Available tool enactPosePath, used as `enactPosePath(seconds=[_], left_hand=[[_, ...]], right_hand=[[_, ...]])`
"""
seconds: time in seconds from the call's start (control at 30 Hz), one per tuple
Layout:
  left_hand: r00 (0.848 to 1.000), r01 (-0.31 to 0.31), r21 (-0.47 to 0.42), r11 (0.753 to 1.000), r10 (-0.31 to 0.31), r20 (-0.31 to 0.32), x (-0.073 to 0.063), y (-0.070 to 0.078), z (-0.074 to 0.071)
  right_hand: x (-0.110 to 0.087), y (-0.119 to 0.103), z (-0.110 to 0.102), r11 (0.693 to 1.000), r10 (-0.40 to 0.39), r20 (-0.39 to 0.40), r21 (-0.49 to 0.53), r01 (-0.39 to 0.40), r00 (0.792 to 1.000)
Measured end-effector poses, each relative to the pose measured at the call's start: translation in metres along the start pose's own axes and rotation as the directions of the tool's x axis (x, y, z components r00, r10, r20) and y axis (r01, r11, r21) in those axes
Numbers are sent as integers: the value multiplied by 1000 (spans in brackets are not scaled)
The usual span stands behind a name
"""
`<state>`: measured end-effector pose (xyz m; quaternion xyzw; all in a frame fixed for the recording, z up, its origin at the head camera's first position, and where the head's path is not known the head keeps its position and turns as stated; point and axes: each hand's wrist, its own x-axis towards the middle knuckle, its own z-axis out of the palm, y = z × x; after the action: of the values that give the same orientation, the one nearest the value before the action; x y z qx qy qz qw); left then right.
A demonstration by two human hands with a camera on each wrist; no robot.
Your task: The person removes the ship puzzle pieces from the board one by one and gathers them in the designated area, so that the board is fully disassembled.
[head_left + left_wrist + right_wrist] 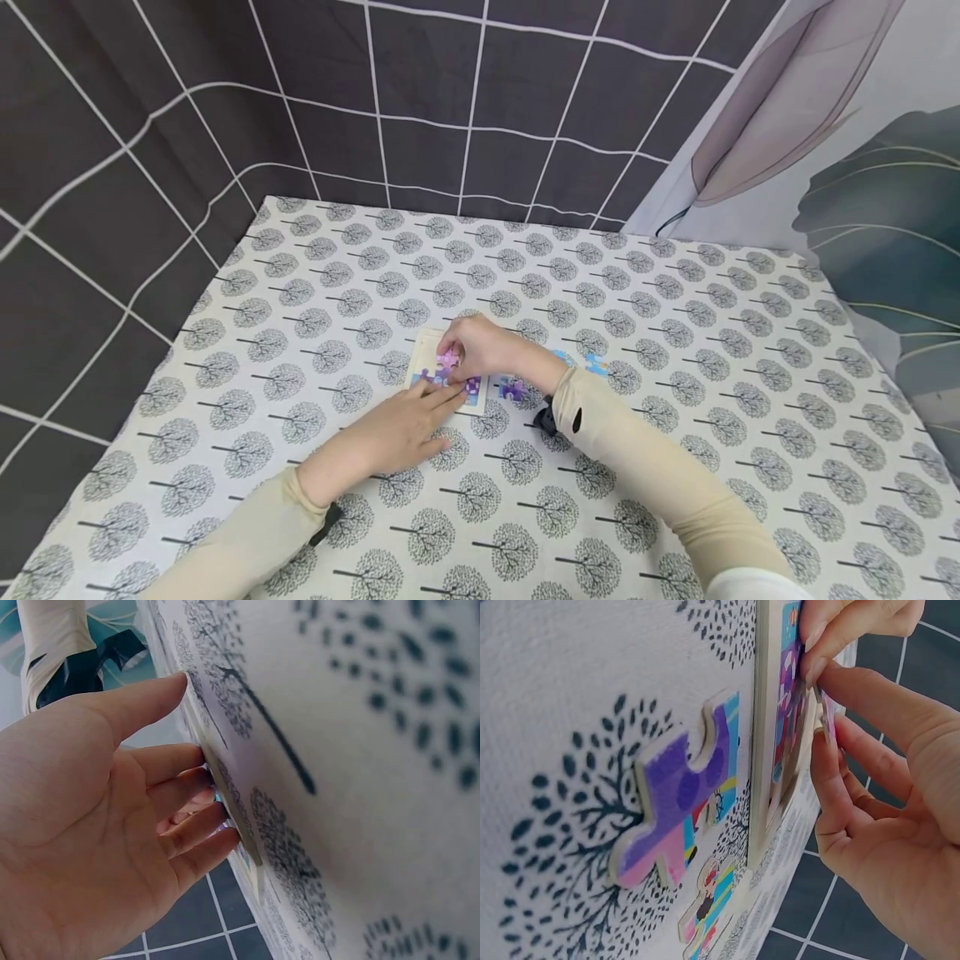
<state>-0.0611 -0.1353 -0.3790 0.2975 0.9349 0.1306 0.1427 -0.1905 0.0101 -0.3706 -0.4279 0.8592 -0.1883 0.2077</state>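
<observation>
A jigsaw puzzle tray (pixel 424 343) with a pale raised border lies on the cloth, its lower part filled with purple and blue pieces. My right hand (pixel 483 346) pinches a pink puzzle piece (pixel 447 360) between thumb and fingers over the tray; in the right wrist view this piece (pixel 827 716) is seen nearly edge-on. Fairly straight fingers of my left hand (pixel 405 427) rest on the pieces at the tray's near side. From the left wrist view, the left fingertips (pixel 231 838) lie at the tray's edge, and the palm hides most of the puzzle.
Right of the tray lies a loose purple puzzle piece (pixel 511 389). Farther right are blue pieces (pixel 596 364), partly behind the right forearm. A tree-patterned cloth (pixel 480 500) covers the table. Dark checked curtain (pixel 427 92) hangs behind and at the left.
</observation>
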Motion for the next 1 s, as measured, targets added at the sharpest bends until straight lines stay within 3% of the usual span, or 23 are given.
enactPosePath(seconds=[0.27,0.5,0.73,1.0], left_hand=[[1000,6,-70,998,-5,19,-5,-3,-2],[999,-36,-85,996,36,-12,-9,-4,-2],[1000,-28,-106,994,28,-2,-9,-7,-1],[999,-46,-93,995,47,14,-6,-8,-2]], right_hand=[[1,-3,-2,990,-55,44,-125,60,998],[2,-3,-8,966,-94,93,-231,113,991],[-7,-1,-20,981,-140,-13,-136,137,990],[-22,7,-26,960,-271,-115,-111,258,956]])
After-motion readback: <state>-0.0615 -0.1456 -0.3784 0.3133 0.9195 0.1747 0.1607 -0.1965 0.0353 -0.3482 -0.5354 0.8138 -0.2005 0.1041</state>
